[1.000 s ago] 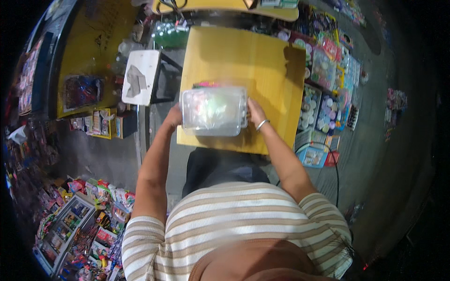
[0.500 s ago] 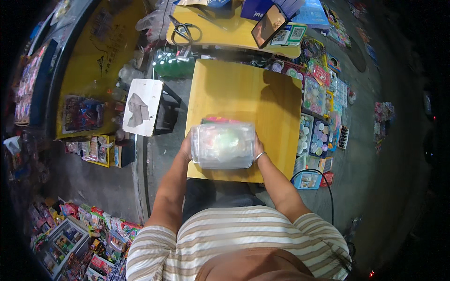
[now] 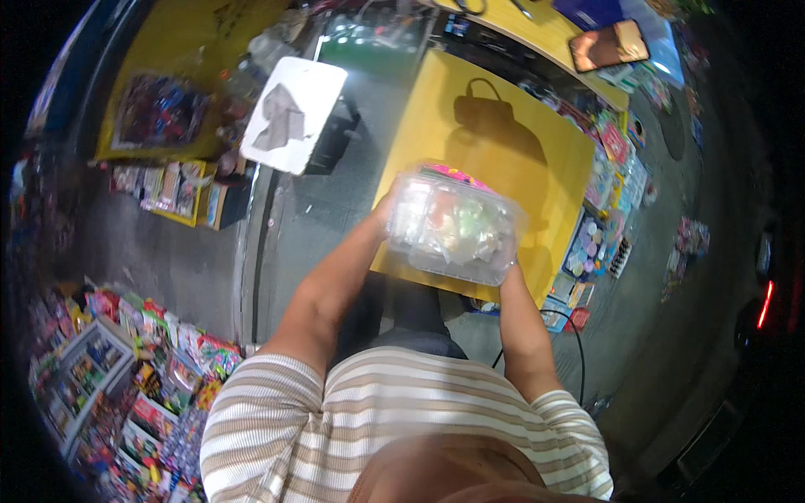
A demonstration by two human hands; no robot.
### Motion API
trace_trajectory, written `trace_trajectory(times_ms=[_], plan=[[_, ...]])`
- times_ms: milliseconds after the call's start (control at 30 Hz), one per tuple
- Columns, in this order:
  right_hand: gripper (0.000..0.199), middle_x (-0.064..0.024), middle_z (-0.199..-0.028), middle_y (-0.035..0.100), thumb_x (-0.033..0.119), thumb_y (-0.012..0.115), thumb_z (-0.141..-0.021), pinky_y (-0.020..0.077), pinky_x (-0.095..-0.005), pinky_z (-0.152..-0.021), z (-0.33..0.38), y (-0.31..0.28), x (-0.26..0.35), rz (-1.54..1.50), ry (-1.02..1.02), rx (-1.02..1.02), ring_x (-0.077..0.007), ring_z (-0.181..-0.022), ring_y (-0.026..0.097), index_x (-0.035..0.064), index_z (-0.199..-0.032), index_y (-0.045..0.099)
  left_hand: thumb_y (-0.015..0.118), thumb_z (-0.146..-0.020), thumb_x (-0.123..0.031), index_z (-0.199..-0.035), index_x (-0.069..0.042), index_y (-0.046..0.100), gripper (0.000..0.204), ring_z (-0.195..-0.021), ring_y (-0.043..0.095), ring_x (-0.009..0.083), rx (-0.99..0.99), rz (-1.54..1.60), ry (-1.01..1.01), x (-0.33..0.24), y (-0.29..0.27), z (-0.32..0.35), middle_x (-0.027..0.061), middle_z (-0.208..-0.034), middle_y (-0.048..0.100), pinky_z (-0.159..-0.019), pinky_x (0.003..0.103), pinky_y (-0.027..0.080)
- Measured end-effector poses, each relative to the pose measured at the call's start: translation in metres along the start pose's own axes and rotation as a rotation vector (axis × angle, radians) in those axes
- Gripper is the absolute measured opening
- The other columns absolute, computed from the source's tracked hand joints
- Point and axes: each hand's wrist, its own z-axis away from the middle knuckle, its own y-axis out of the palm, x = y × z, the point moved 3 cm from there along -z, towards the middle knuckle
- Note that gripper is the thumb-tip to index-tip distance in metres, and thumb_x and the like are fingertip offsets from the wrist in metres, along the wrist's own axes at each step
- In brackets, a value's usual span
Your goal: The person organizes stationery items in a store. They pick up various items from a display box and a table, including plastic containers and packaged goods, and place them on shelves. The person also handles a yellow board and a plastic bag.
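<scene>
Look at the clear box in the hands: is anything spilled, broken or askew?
Nothing looks spilled or broken. The clear box is tilted slightly, held off the yellow table between the left hand and right hand. Its lid looks shut, with colourful items inside. Any finer damage is too blurred to tell.
</scene>
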Motion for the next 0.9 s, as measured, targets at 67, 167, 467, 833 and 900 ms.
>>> trace_trajectory(times_ms=[67,167,467,833,900], plan=[[0.061,-0.0084,-0.117,0.053,0.055,0.042,-0.086,0.0477,-0.0379,-0.081,0.007,0.013,0.0,0.025,0.006,0.033,-0.0211,-0.1,0.054,0.0084,-0.125,0.048,0.026,-0.09,-0.062,-0.122,-0.004,0.05,0.071,-0.1,0.058,0.028,-0.034,-0.024,0.046,-0.004,0.011,0.028,0.0146,-0.115,0.058,-0.085,0.043,0.049],[0.059,-0.0087,-0.118,0.053,0.052,0.043,-0.087,0.0469,-0.038,-0.084,0.019,0.036,-0.002,0.078,0.013,0.108,-0.0218,-0.103,0.054,0.0079,-0.126,0.046,0.03,-0.087,-0.065,-0.127,-0.006,0.046,0.072,-0.1,0.058,0.0268,-0.029,0.053,0.071,-0.009,0.012,0.07,0.0137,-0.117,0.056,-0.084,0.043,0.049],[0.053,-0.0097,-0.123,0.051,0.042,0.044,-0.09,0.0445,-0.0385,-0.093,0.111,0.162,-0.023,0.423,0.084,0.537,-0.0236,-0.109,0.052,0.0063,-0.129,0.042,0.03,-0.084,-0.069,-0.129,-0.008,0.046,0.078,-0.116,0.049,0.0281,-0.023,0.384,0.448,0.046,-0.051,0.217,0.0122,-0.131,0.047,-0.099,0.045,0.037],[0.047,-0.0076,-0.114,0.056,0.04,0.048,-0.09,0.0532,-0.0327,-0.077,0.175,0.4,-0.195,0.745,0.442,0.941,-0.0202,-0.098,0.058,0.0066,-0.123,0.048,0.019,-0.082,-0.073,-0.134,-0.009,0.039,0.085,-0.117,0.048,0.0298,0.044,0.519,1.134,0.084,-0.185,0.42,0.0147,-0.131,0.047,-0.098,0.045,0.038],[0.047,-0.0076,-0.113,0.056,0.04,0.048,-0.09,0.0531,-0.0328,-0.077,0.187,0.44,-0.24,0.8,0.51,0.988,-0.0203,-0.098,0.059,0.0065,-0.122,0.048,0.022,-0.082,-0.073,-0.134,-0.007,0.04,0.086,-0.116,0.049,0.0305,-0.02,0.648,1.125,0.09,-0.211,0.465,0.0158,-0.13,0.048,-0.097,0.046,0.04]])
